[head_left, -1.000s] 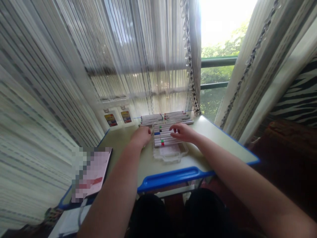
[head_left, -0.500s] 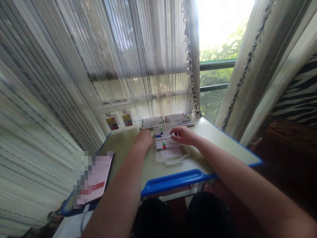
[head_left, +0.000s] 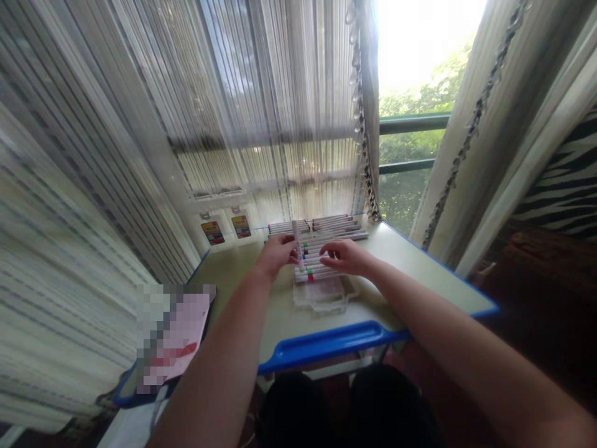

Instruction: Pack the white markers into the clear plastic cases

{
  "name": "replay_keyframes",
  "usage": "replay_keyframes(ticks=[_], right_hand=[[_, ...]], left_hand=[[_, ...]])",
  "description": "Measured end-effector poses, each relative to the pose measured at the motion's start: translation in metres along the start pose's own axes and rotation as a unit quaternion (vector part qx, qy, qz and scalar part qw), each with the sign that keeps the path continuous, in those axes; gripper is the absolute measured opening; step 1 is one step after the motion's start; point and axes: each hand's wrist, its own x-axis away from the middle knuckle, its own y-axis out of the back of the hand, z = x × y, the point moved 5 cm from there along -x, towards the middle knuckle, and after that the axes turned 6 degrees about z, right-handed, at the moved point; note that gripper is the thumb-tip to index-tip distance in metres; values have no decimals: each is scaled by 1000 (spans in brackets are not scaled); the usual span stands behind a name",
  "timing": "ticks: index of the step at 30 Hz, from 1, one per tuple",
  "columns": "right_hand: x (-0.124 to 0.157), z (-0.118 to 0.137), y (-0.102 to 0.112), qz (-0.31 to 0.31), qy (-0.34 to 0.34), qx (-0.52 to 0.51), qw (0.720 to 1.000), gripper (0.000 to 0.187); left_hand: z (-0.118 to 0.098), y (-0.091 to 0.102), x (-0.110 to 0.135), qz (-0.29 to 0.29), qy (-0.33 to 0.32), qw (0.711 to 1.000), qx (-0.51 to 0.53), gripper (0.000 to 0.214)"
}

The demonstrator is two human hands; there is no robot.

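Observation:
My left hand (head_left: 278, 254) is closed on a white marker (head_left: 297, 239), which stands nearly upright between its fingers. Below that marker, a clear plastic case (head_left: 321, 303) lies on the table with several white markers (head_left: 321, 272) in a row in its far part; green, red and blue bands show on some. Over the right end of this row hovers or rests my right hand (head_left: 344, 255), its bent fingers apart and holding nothing I can see. Whether its fingertips touch the markers I cannot tell. More markers (head_left: 333, 223) lie in groups behind the case.
Two clear packages with colourful labels (head_left: 213, 232) stand at the table's back left, by the string curtain (head_left: 261, 124). A tablet-like device (head_left: 186, 336), partly blurred, lies at the left edge. A blue trough (head_left: 331, 339) edges the table (head_left: 415, 280) in front.
My left hand has lifted and turned, and a marker now stands upright in it. My right hand has stayed almost in place over the row.

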Motion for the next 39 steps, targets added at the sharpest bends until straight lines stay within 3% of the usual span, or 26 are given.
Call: replay_keyframes(ticks=[6,13,19,23,28,31,35,39], right_hand=[[-1,5,-2,22,-8,-5,1000,30],[-4,3,-7,0,-3,34,999,20],[-1,-1,3,-21,10,35,999,14],[1,-9,11,-8,-10,33,999,14],[9,-19,19,8,-98,-9,995,19],[22,-12,19,-11,-97,11,995,17],[45,-3,11,-71,-79,-9,994,19],[56,-4,1,-82,-66,-12,994,18]], left_hand=[[-3,-17,6,68,23,988,134,7],[5,-22,2,80,48,986,141,6],[-2,-7,2,28,20,992,123,8],[0,0,1,18,1,996,87,14],[0,-3,5,80,-20,996,31,20],[-5,-7,12,138,-30,990,-28,24],[-5,-12,21,219,9,967,-129,28],[-4,-12,26,238,13,949,-206,27]])
